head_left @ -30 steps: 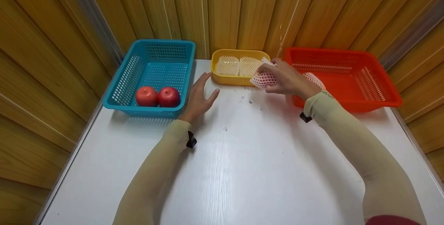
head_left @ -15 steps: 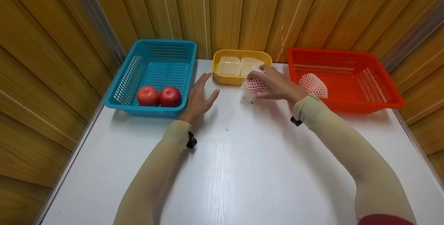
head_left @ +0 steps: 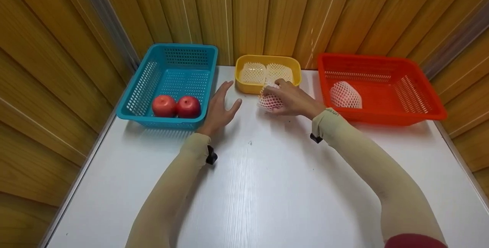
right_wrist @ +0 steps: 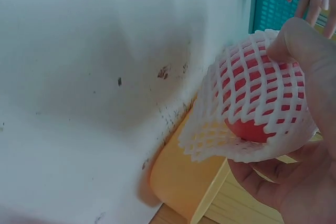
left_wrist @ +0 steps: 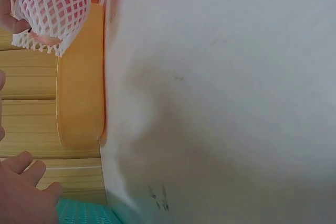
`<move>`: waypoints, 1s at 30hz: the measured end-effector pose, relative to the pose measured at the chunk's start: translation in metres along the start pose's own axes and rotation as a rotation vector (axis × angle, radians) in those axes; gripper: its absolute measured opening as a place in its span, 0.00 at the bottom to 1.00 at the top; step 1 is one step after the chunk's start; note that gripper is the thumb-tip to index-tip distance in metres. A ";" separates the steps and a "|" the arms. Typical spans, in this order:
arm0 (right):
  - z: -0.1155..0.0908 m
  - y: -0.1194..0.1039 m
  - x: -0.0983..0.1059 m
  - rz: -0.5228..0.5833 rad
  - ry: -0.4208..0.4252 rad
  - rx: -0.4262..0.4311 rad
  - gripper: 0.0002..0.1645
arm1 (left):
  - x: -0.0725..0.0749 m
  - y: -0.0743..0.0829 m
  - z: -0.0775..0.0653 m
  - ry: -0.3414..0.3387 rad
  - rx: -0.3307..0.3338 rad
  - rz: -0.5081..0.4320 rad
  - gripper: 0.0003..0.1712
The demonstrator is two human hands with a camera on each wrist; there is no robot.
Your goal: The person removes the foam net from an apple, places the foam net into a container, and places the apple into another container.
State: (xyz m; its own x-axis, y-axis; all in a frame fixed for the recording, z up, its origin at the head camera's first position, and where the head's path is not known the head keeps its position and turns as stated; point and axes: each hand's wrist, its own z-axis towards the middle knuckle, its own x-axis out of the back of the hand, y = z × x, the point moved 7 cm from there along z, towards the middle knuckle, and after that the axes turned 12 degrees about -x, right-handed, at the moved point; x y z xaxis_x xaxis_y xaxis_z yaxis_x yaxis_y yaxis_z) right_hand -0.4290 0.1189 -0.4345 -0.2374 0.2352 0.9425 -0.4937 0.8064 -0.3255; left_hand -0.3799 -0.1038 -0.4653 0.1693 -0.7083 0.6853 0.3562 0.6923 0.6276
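Note:
My right hand [head_left: 293,99] grips a red apple in a white foam net [head_left: 270,102], just in front of the yellow container. In the right wrist view, thumb and fingers hold the netted apple [right_wrist: 254,85] from opposite sides; bare red skin shows at the net's open end. Beside the right wall of the blue basket [head_left: 211,87] is my left hand [head_left: 217,113], fingers extended, thumb apart, holding nothing. Two bare red apples [head_left: 188,106] sit together at the near end of that basket. Empty foam nets [head_left: 253,73] lie in the yellow container [head_left: 250,88].
At the right stands a red basket [head_left: 405,116] with another netted apple [head_left: 345,95] at its left end. A wood-panelled wall [head_left: 248,15] rises behind the containers. The white tabletop [head_left: 259,187] bears a few small dark marks.
My right hand has carried the netted apple left and toward me, from the yellow container's right end to its front. The netted apple in the red basket came fully into view. My left hand stayed still.

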 end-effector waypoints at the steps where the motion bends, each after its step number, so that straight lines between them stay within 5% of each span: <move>1: 0.001 0.000 -0.002 -0.004 0.000 0.001 0.35 | 0.000 0.000 0.000 0.000 -0.003 -0.001 0.43; 30: 0.015 -0.015 -0.031 0.033 0.022 0.065 0.34 | 0.000 -0.003 -0.003 0.001 0.001 0.002 0.43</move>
State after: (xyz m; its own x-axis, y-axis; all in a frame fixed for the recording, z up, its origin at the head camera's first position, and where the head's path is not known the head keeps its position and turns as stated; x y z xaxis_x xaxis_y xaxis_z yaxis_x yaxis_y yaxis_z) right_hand -0.4270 0.0916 -0.4603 -0.2366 0.2736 0.9323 -0.5395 0.7610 -0.3602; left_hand -0.3786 -0.1060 -0.4684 0.1708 -0.7067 0.6866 0.3550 0.6941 0.6262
